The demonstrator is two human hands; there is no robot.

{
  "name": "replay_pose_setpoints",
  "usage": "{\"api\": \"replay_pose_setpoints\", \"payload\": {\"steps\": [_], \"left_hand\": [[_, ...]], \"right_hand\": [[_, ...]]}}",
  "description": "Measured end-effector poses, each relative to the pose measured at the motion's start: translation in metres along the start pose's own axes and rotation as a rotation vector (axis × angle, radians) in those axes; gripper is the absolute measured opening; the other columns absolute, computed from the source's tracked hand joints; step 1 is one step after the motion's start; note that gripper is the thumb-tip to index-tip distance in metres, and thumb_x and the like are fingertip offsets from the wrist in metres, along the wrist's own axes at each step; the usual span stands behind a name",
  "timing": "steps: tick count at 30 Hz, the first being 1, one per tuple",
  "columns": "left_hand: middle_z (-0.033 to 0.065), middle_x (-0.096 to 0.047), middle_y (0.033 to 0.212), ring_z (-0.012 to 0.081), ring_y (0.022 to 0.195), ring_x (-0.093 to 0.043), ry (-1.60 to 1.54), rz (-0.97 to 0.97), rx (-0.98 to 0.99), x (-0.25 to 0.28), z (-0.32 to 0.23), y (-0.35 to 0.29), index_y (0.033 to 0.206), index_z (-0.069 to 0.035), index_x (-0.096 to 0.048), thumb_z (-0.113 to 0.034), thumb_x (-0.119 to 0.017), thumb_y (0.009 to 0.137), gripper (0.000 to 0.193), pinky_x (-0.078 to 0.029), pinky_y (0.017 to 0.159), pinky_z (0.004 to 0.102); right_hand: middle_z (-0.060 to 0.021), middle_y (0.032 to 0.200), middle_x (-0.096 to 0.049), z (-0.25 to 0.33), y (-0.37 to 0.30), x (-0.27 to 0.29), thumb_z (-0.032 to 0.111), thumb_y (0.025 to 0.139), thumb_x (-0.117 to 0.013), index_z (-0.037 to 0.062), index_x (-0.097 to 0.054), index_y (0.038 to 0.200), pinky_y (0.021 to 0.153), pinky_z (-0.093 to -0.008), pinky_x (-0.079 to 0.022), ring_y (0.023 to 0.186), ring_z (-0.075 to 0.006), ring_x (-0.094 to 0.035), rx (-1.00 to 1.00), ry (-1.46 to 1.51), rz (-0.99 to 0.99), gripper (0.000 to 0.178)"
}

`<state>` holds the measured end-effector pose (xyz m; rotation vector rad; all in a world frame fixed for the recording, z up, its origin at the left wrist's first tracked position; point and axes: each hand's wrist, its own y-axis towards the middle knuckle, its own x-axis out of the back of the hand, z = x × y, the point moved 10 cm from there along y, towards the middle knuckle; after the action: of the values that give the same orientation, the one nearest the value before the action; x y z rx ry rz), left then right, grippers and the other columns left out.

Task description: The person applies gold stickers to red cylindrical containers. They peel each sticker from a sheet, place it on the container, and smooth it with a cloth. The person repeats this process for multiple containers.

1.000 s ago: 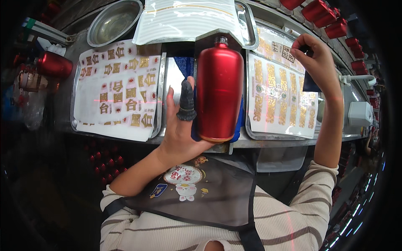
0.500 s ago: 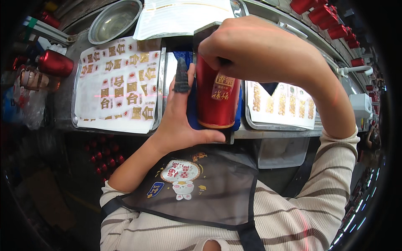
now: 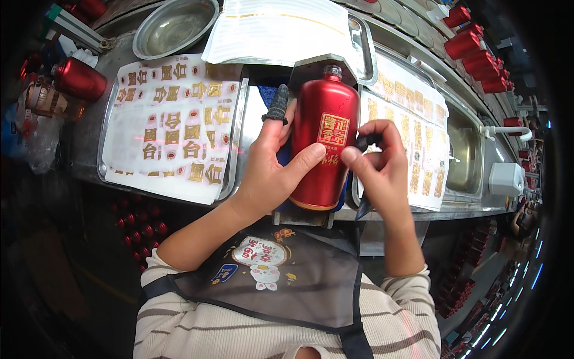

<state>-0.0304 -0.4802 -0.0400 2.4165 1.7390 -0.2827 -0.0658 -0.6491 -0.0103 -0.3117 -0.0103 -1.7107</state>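
A glossy red bottle [image 3: 311, 179] with gold lettering and an uncapped threaded neck leans back in front of me, on a blue-lined stand [image 3: 287, 216]. My left hand [image 3: 269, 167] wraps its left side, the thumb pressed on the front; one finger wears a black finger cover. At the bottle's right edge, beside the gold lettering, my right hand [image 3: 382, 164] is closed, thumb and forefinger brought together, also with a black finger cover. A dark pointed piece [image 3: 363, 208] sticks out below the right palm; the rest of it is hidden.
Trays with sheets of gold decals [image 3: 167, 131] [image 3: 421, 161] flank the bottle. Behind are a metal bowl [image 3: 174, 29] and white sheets [image 3: 275, 33]. A sink [image 3: 463, 158] and white jug [image 3: 506, 179] stand right; another red bottle [image 3: 81, 79] lies left.
My right hand has come down from the bottle's top to its right edge, baring the neck. The left thumb has moved from near the base up onto the front. The bottle appears shifted right.
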Motion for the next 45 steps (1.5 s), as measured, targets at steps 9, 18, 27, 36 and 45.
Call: {"api": "replay_pose_setpoints", "payload": {"steps": [9,18,27,36,45], "left_hand": [[0.02,-0.058,0.128,0.0202,0.119,-0.058,-0.003,0.012,0.002,-0.002,0.001,0.0,0.138,0.01,-0.038,-0.013,-0.07,0.092,0.06,-0.045,0.104,0.0341],[0.0189,-0.061,0.121,0.0189,0.113,-0.061,0.023,0.009,0.004,-0.001,-0.001,0.002,0.135,0.01,-0.041,-0.014,-0.07,0.092,0.057,-0.047,0.1,0.0329],[0.0186,-0.062,0.12,0.0189,0.111,-0.061,0.028,0.014,-0.017,-0.001,0.001,0.0,0.134,0.009,-0.041,-0.015,-0.07,0.093,0.056,-0.048,0.099,0.0331],[0.0185,-0.057,0.13,0.0204,0.12,-0.058,0.015,0.035,-0.022,-0.001,0.0,0.002,0.142,0.01,-0.036,-0.014,-0.07,0.092,0.065,-0.044,0.105,0.0341],[0.0202,-0.052,0.138,0.0229,0.128,-0.052,0.119,0.141,-0.036,-0.01,0.002,-0.003,0.149,0.009,-0.028,-0.016,-0.074,0.089,0.079,-0.039,0.11,0.0367]], "right_hand": [[0.0013,0.079,-0.056,-0.006,-0.004,-0.005,0.015,0.08,-0.081,0.004,-0.047,0.11,0.043,-0.0164,-0.027,0.049,0.004,-0.038,0.008,0.02,-0.102,0.046],[-0.0012,0.086,-0.058,-0.006,0.0,-0.006,0.015,0.081,-0.08,0.003,-0.047,0.11,0.043,-0.0162,-0.029,0.049,0.0035,-0.039,0.039,0.008,-0.083,0.046],[-0.004,0.092,-0.059,-0.005,-0.001,-0.006,0.015,0.082,-0.08,0.0028,-0.046,0.11,0.043,-0.0153,-0.031,0.051,0.0035,-0.043,0.037,0.039,-0.061,0.046],[-0.0033,0.092,-0.06,-0.006,0.002,-0.008,0.013,0.081,-0.08,0.0035,-0.048,0.108,0.045,-0.0148,-0.032,0.051,0.003,-0.043,0.043,0.043,-0.054,0.043],[-0.006,0.08,-0.063,-0.101,0.027,0.07,0.019,0.094,-0.061,0.0038,-0.064,0.1,0.057,-0.0252,-0.05,0.064,-0.0148,-0.062,-0.293,0.931,-0.278,0.017]]}}
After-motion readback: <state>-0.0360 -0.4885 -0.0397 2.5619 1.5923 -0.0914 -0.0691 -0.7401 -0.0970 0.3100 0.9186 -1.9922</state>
